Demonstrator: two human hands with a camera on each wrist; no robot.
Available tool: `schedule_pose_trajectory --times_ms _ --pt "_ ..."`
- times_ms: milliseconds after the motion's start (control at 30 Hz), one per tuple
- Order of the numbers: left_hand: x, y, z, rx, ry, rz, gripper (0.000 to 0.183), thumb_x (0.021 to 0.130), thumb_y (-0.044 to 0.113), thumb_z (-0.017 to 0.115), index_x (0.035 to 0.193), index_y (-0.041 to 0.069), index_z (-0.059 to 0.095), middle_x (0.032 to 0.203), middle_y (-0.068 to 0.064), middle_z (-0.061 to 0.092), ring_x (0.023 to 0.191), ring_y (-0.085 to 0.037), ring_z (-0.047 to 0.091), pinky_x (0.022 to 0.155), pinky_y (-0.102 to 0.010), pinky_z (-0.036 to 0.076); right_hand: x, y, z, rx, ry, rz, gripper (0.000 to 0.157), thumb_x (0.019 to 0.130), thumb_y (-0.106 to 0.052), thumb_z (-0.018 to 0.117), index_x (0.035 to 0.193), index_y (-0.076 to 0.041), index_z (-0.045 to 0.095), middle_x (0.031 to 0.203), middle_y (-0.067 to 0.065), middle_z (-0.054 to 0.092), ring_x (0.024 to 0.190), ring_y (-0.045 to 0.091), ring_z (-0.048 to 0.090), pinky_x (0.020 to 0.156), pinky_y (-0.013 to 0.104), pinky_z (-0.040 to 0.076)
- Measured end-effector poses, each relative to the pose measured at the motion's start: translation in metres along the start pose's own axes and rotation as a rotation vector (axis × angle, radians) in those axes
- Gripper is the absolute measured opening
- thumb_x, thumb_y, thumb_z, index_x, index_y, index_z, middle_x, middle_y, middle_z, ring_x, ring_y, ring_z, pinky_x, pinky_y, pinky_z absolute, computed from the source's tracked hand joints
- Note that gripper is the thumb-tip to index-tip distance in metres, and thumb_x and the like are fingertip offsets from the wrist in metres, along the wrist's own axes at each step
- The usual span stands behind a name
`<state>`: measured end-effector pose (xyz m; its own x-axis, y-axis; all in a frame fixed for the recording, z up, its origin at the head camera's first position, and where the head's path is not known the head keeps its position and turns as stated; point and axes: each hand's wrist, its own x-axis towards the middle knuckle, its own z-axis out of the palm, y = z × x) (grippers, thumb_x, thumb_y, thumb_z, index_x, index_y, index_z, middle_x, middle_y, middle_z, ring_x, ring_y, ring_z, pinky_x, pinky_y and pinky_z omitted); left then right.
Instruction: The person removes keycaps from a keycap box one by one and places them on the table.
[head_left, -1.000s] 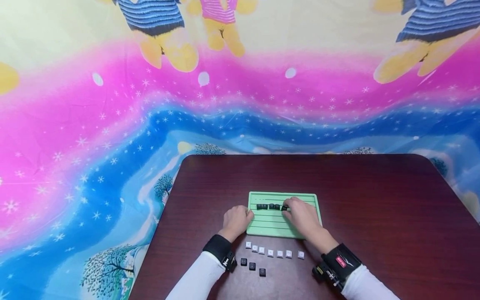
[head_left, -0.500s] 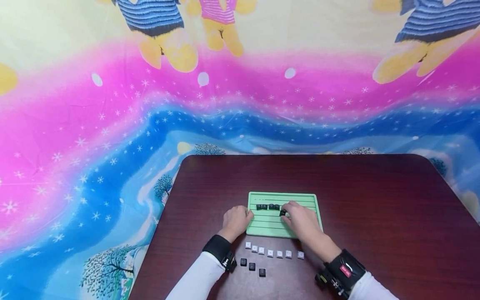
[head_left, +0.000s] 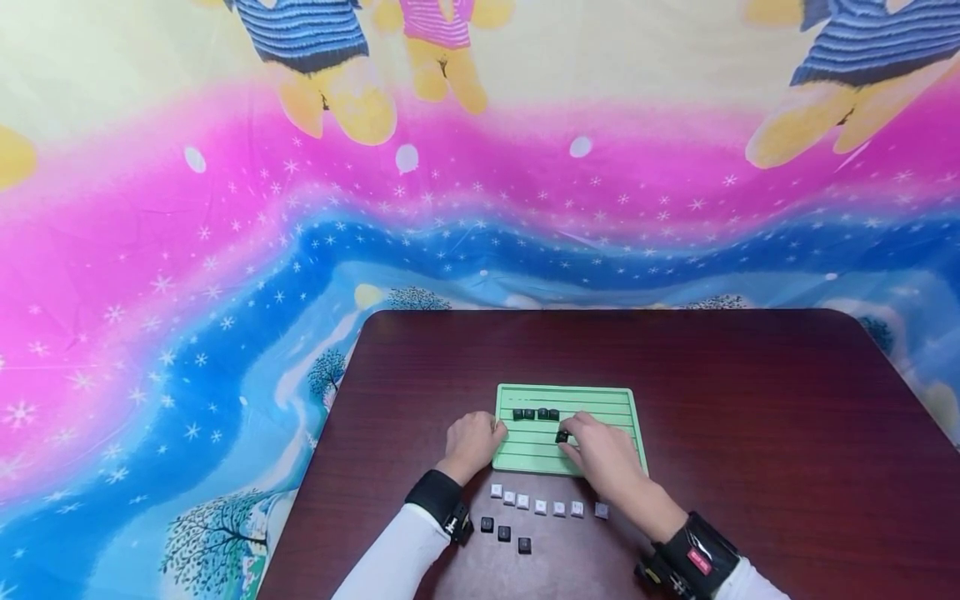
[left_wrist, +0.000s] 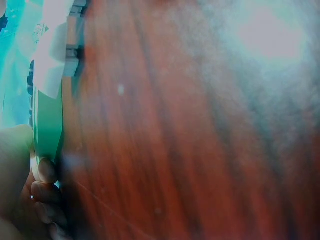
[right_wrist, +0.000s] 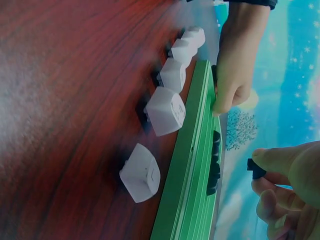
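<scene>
My right hand [head_left: 603, 450] pinches a black keycap [right_wrist: 256, 169] between thumb and forefinger, over the middle of a green ridged tray [head_left: 536, 460]. In the right wrist view, that keycap shows raised above the tray, held at the fingertips. With the thumb on top and the other fingers curled at its side, my left hand [head_left: 471, 442] grips the tray's left edge. Several black keycaps [head_left: 529, 414] stand in a row along one of the upper ridges, a small gap splitting the row into two pairs.
Several white keycaps [head_left: 541, 507] lie in a loose row on the dark wooden table [head_left: 735, 400], just in front of the tray. Nearer to me are three black keycaps [head_left: 504, 533], spaced apart. A printed cloth [head_left: 450, 208] hangs behind the table's far edge.
The right hand has lifted its black keycap away from the right end of the row and drawn it toward me and slightly left. The left hand stays at the tray's edge.
</scene>
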<state>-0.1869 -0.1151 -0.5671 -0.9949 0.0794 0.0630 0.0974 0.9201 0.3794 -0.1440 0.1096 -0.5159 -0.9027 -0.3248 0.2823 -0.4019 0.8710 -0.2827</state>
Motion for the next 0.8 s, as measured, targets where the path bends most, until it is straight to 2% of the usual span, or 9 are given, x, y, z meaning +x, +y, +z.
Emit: schedule_pose_trajectory --times_ms 500,633,800 --pt "0.001 -0.003 0.003 0.013 -0.003 0.001 0.048 0.093 0.027 0.053 0.052 0.021 0.028 0.053 0.009 0.021 0.045 -0.01 0.025 0.045 -0.027 0.024 -0.01 -0.011 -0.005 -0.023 -0.001 -0.033 0.02 0.08 -0.025 0.083 0.096 -0.02 0.073 0.091 -0.007 0.069 0.069 0.01 0.066 0.049 0.025 0.044" --pt "0.001 -0.003 0.004 0.019 -0.01 -0.002 0.048 0.093 0.028 0.053 0.052 0.021 0.028 0.054 0.008 0.021 0.046 -0.01 0.024 0.045 -0.027 0.024 -0.012 -0.014 -0.005 -0.023 0.019 -0.051 0.021 0.078 -0.025 0.085 0.095 -0.021 0.072 0.09 -0.008 0.068 0.07 0.01 0.067 0.05 0.026 0.044" --pt "0.001 -0.003 0.004 0.024 -0.012 0.001 0.048 0.093 0.029 0.053 0.052 0.021 0.028 0.053 0.009 0.02 0.046 -0.01 0.023 0.045 -0.027 0.023 -0.016 -0.017 -0.005 -0.015 -0.001 -0.06 0.02 0.079 -0.025 0.084 0.095 -0.022 0.072 0.09 -0.01 0.068 0.072 0.009 0.067 0.053 0.026 0.047"
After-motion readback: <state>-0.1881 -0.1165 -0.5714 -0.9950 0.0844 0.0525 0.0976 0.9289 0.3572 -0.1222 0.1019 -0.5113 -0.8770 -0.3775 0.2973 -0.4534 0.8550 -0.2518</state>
